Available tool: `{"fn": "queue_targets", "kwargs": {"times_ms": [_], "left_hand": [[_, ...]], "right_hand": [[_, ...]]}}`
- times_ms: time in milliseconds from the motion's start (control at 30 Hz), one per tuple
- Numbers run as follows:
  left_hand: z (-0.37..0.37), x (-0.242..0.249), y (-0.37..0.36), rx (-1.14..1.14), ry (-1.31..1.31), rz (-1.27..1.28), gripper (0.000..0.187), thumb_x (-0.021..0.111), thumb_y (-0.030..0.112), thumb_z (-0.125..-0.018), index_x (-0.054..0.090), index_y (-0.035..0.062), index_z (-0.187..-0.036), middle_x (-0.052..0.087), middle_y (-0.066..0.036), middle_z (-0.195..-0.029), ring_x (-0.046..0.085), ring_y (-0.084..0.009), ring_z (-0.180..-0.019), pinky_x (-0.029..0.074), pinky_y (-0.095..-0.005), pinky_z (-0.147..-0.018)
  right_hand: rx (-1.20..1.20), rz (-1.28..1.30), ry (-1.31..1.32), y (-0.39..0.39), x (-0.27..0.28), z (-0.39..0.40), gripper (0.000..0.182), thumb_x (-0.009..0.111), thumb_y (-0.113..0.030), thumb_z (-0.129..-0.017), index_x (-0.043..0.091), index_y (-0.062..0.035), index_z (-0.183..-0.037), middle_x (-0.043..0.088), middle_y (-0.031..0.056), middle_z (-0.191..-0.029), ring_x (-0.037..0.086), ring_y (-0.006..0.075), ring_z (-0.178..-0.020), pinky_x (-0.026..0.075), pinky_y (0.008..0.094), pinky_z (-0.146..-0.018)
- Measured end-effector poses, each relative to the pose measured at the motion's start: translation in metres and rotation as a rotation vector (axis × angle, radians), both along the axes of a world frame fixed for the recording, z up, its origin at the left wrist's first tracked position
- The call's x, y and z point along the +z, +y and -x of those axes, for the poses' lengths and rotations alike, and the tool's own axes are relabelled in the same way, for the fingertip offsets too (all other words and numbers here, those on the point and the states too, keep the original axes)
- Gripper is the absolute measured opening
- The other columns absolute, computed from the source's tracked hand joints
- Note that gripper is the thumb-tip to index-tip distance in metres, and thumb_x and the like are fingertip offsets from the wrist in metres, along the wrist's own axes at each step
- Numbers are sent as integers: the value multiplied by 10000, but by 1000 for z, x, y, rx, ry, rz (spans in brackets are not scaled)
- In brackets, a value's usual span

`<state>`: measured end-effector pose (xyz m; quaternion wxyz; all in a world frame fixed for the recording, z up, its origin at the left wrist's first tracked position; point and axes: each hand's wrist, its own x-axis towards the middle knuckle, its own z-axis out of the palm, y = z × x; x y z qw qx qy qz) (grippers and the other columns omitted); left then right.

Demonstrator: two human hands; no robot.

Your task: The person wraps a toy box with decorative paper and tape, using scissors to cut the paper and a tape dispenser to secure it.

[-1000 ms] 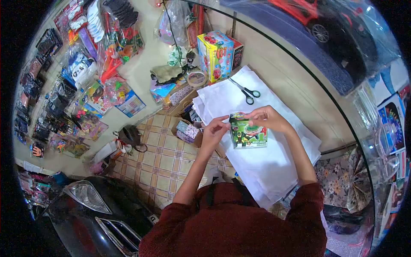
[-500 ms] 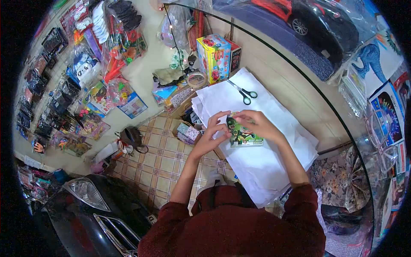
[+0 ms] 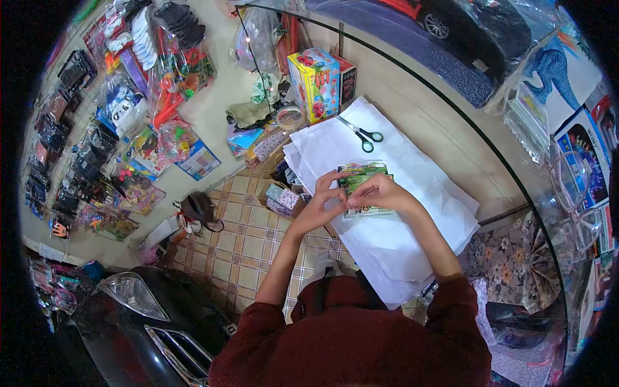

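Note:
A small green printed box (image 3: 367, 171) is above the white sheets of paper (image 3: 412, 187), partly hidden by my hands. My left hand (image 3: 324, 203) is at its left side, with the index finger along the upper left of the box and the thumb curled in below. My right hand (image 3: 382, 192) reaches over the box's near part, thumb and fingertips pinched together close to my left fingertips. What lies in that pinch is too small to make out. Beyond the box, scissors (image 3: 364, 135) with dark green handles rest on the paper.
A colourful upright carton (image 3: 314, 84) and a roll of tape (image 3: 291, 118) stand at the far end. A glass edge (image 3: 445, 100) curves along the right. Packaged goods (image 3: 171, 84) hang on the left wall. A black toy car (image 3: 138, 335) stands at lower left.
The box's lettered front no longer faces up as before; it appears tilted or turned. My right hand has come down and left, its fingertips now pinched near my left hand's.

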<state>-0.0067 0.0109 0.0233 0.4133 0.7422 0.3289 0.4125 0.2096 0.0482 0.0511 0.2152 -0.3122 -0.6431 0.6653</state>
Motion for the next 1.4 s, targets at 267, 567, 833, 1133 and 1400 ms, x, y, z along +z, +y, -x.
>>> {"fn": "queue_targets", "kwargs": {"times_ms": [267, 567, 833, 1133, 1400], "left_hand": [[-9, -6, 8, 22, 22, -23, 136, 670, 171, -839, 587, 71, -799, 460, -75, -1373, 272, -301, -1328, 195, -429, -1105], [-12, -14, 19, 115, 79, -108, 222, 721, 219, -795, 585, 70, -887, 531, -116, -1270, 448, -301, -1205, 318, -408, -1033], [-21, -30, 51, 298, 321, -276, 997, 809, 568, -575, 429, -17, -1287, 517, -207, -1224, 470, -345, -1177, 344, -464, -998], [-29, -19, 75, 193, 788, -142, 1073, 808, 662, -432, 509, -3, -1219, 516, -176, -1164, 454, -311, -1169, 331, -481, -941], [-30, -2, 59, 283, 425, -308, 851, 868, 458, -501, 488, 2, -1112, 513, -161, -1126, 611, -336, -900, 516, -406, -712]], "right_hand": [[6, 44, -96, 2, 1, -12, 237, 780, -116, -769, 702, 22, -945, 707, 88, -866, 665, 120, -786, 524, 237, -743], [61, 14, -37, 16, -6, -23, 191, 710, -175, -849, 700, 4, -913, 699, 76, -811, 660, 110, -756, 505, 226, -663], [-218, -61, -160, 28, -7, -42, 230, 729, -206, -827, 700, 7, -906, 683, 52, -741, 610, 73, -621, 466, 207, -564], [-312, -63, -84, 31, -9, -50, 214, 711, -190, -836, 665, 12, -889, 661, 43, -749, 593, 73, -659, 461, 211, -599], [-366, -127, -21, 24, 14, -48, 137, 647, -142, -885, 641, -5, -891, 636, 24, -720, 581, 74, -634, 458, 213, -591]]}}
